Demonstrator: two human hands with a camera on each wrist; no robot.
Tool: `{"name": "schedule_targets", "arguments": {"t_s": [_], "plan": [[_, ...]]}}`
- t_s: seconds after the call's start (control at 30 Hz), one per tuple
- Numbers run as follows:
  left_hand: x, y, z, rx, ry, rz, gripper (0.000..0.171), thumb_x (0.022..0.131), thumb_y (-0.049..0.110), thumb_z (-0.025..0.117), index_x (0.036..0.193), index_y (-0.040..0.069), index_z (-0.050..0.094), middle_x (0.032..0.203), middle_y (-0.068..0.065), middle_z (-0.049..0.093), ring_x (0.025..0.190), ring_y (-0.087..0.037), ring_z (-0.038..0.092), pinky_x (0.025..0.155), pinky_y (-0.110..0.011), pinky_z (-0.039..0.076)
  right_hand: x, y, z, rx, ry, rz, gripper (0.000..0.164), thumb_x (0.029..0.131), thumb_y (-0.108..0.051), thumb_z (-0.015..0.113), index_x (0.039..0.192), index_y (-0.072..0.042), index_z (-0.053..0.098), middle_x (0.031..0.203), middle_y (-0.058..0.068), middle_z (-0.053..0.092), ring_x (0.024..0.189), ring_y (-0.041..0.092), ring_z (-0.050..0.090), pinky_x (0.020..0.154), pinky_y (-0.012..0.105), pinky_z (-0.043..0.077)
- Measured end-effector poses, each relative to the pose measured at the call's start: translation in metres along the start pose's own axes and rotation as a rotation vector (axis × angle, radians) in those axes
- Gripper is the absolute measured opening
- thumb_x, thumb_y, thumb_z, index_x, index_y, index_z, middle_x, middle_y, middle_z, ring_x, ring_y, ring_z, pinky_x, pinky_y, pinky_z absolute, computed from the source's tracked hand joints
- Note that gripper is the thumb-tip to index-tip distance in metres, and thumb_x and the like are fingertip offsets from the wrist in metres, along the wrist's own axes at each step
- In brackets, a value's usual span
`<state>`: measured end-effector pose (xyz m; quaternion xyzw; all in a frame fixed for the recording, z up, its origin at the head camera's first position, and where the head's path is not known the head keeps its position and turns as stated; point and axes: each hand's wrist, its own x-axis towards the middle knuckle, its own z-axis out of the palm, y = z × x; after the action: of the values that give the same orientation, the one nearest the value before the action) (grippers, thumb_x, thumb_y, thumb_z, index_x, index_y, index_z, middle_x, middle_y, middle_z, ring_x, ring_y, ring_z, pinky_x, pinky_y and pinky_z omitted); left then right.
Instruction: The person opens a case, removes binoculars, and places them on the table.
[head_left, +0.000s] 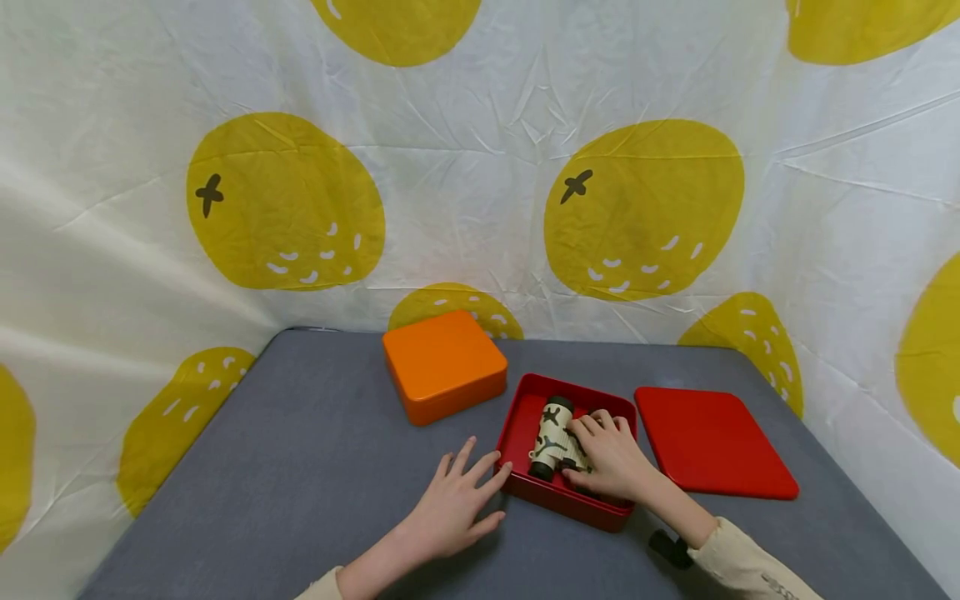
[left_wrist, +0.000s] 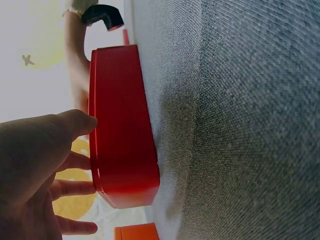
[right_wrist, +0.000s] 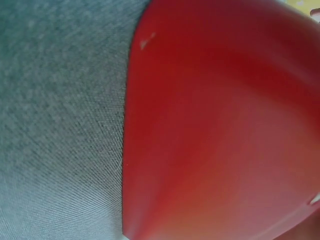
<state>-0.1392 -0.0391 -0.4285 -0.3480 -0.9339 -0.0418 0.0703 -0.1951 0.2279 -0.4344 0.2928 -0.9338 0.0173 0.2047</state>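
A red box (head_left: 564,502) stands without its lid on the grey table, and its outer wall (right_wrist: 215,120) fills much of the right wrist view. Inside lies a pair of binoculars (head_left: 552,429) in cream with dark camouflage patches and black ends. My right hand (head_left: 611,458) reaches over the box's right side and grips the right barrel, hiding much of it. At the box's left front corner is my left hand (head_left: 456,504), its fingers spread. In the left wrist view the thumb (left_wrist: 82,122) and fingertips come right at the rim.
A closed orange box (head_left: 446,367) sits behind and left of the red box. To the right, a flat red lid (head_left: 716,442) lies on the table (head_left: 262,467). White cloth with yellow fruit prints (head_left: 285,200) hangs along the back and sides.
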Motion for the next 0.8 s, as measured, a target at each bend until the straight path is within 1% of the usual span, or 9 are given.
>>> {"name": "schedule_targets", "arguments": {"t_s": [0.2, 0.47, 0.67, 0.8], "plan": [[0.0, 0.0, 0.003, 0.015, 0.025, 0.008, 0.054, 0.085, 0.046, 0.051, 0.134, 0.025, 0.041, 0.135, -0.001, 0.041, 0.128, -0.036, 0.031, 0.091, -0.054, 0.038, 0.0, 0.0, 0.002, 0.01, -0.006, 0.002, 0.06, 0.063, -0.047, 0.071, 0.107, -0.01, 0.056, 0.098, 0.004, 0.059, 0.094, 0.024, 0.046, 0.075, 0.045, 0.036], [-0.002, 0.001, 0.004, 0.002, 0.004, 0.001, 0.055, 0.085, 0.047, 0.051, 0.134, 0.024, 0.04, 0.136, -0.001, 0.04, 0.129, -0.036, 0.03, 0.092, -0.056, 0.037, -0.001, -0.002, -0.002, 0.003, -0.042, 0.01, 0.062, 0.064, -0.047, 0.07, 0.11, -0.008, 0.056, 0.101, 0.005, 0.06, 0.095, 0.025, 0.046, 0.076, 0.046, 0.036], [-0.004, 0.0, 0.004, 0.005, 0.008, 0.003, 0.055, 0.085, 0.047, 0.051, 0.134, 0.024, 0.041, 0.136, -0.001, 0.041, 0.129, -0.036, 0.03, 0.092, -0.056, 0.038, -0.001, -0.003, -0.007, -0.004, -0.031, 0.006, 0.063, 0.063, -0.046, 0.071, 0.11, -0.008, 0.057, 0.101, 0.005, 0.06, 0.096, 0.024, 0.046, 0.076, 0.045, 0.035], [-0.006, 0.0, 0.003, -0.004, -0.003, 0.001, 0.055, 0.085, 0.047, 0.051, 0.134, 0.025, 0.04, 0.136, -0.001, 0.04, 0.129, -0.037, 0.029, 0.092, -0.056, 0.037, 0.001, -0.002, -0.012, -0.013, -0.017, 0.002, 0.062, 0.062, -0.046, 0.071, 0.109, -0.008, 0.057, 0.101, 0.005, 0.06, 0.096, 0.024, 0.046, 0.076, 0.045, 0.036]]}}
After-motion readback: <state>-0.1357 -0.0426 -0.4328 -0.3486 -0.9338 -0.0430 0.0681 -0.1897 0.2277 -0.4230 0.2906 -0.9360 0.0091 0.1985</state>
